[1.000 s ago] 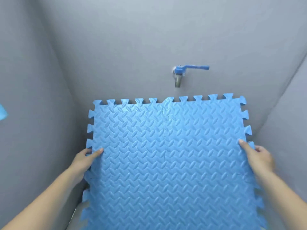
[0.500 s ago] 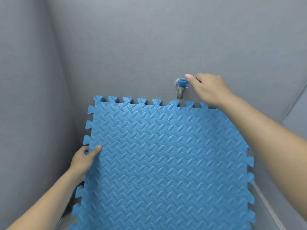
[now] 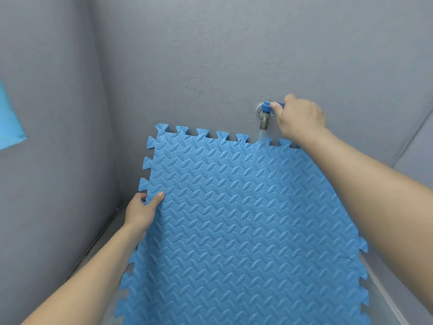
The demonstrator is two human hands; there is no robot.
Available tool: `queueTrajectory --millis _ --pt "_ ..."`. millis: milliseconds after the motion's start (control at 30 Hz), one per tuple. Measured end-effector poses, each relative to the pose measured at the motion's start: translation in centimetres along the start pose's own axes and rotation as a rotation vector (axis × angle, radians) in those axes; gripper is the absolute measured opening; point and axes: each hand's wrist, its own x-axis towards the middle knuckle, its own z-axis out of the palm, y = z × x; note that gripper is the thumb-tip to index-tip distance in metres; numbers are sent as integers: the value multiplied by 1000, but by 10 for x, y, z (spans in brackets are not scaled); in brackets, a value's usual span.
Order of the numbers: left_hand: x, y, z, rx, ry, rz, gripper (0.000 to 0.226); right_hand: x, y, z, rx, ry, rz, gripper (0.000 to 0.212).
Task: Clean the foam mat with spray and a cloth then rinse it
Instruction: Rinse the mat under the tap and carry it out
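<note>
A large blue foam mat (image 3: 246, 231) with puzzle-tooth edges and a raised leaf pattern leans up against the grey back wall, its top edge just under a wall tap (image 3: 264, 118). My left hand (image 3: 143, 209) grips the mat's left edge, thumb on the front face and fingers behind. My right hand (image 3: 300, 118) is raised to the tap and pinches its blue lever. A thin stream of water (image 3: 263, 136) falls from the metal spout onto the mat's top edge. No spray bottle or cloth is in view.
Grey walls close in on the left (image 3: 51, 184), back and right, forming a narrow corner. A blue piece (image 3: 9, 120) hangs on the left wall. A pale floor edge (image 3: 384, 292) shows at lower right.
My right hand left the mat's right edge, rose to the tap and took its lever; the lever has turned and water now runs. The left hand keeps its hold.
</note>
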Motion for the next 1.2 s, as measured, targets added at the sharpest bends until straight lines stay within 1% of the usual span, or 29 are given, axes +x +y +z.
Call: queueTrajectory --millis 33,100,133,167,200,233,300,333,367,400,433,467,500,533,567,600,633,667,700,733,833,933,1000,1033,1067,1100,1133,1200 --pt "-2 0 3 -6 -3 -6 60 -3 4 2 82 4 -31 56" --pt "-4 0 6 -7 3 -4 61 -19 16 12 332 51 -91 60" --pt "-6 0 7 -4 7 -6 62 -33 25 19 443 97 -97 62" --pt "-7 -2 7 -1 8 -13 63 -50 37 31 520 149 -64 61" --pt "-7 -3 7 -5 5 -16 65 -68 51 47 566 191 14 60" --pt "-7 -4 8 -4 3 -19 66 -85 67 68 579 206 135 59" --pt "-8 -4 9 -5 -6 -14 67 -116 87 114 487 148 444 61" --pt "-6 -5 10 -7 -13 -11 68 -129 83 137 418 106 561 63" --pt "-6 -5 11 -6 -13 -7 68 -139 68 156 369 92 609 64" --pt "-5 -6 12 -7 -17 -2 69 -147 44 170 349 111 572 65" --pt "-4 -7 13 -5 -15 10 69 -155 12 179 337 141 463 65" --pt "-3 -9 13 -1 -21 15 69 -163 -22 187 307 149 280 65" --pt "-4 -8 14 -1 -25 16 71 -172 -57 195 248 142 44 64" --pt "-4 -9 13 -13 -25 13 73 -181 -87 200 199 119 -198 63" --pt "-6 -7 12 -24 -13 13 71 -186 -108 202 175 87 -394 62" --pt "-7 -7 11 -38 -4 16 63 -185 -116 201 165 67 -521 62" --pt "-10 -3 12 -57 -3 24 53 -179 -110 200 154 75 -588 61" --pt "-10 -1 13 -76 -10 33 44 -173 -94 198 142 92 -611 61" --pt "-15 4 17 -84 -26 43 40 -167 -71 194 122 112 -590 61" --pt "-18 7 24 -79 -48 57 40 -164 -43 191 100 116 -528 61" --pt "-34 18 54 -53 -82 84 45 -164 50 179 22 73 -244 62" --pt "-41 17 71 -48 -68 72 48 -179 123 172 88 -16 132 64" --pt "-40 13 73 -4 -42 84 54 -201 138 177 168 -46 332 67" --pt "-38 11 72 17 -33 85 55 -217 132 183 176 -49 364 68" --pt "-36 10 70 27 -26 83 57 -238 117 189 161 -55 338 68" --pt "-34 8 68 31 -24 83 58 -261 97 198 148 -78 264 68" --pt "-30 6 63 37 -16 85 60 -286 74 207 138 -107 147 67" --pt "-23 3 47 74 40 86 62 -342 26 225 128 -108 -177 65"
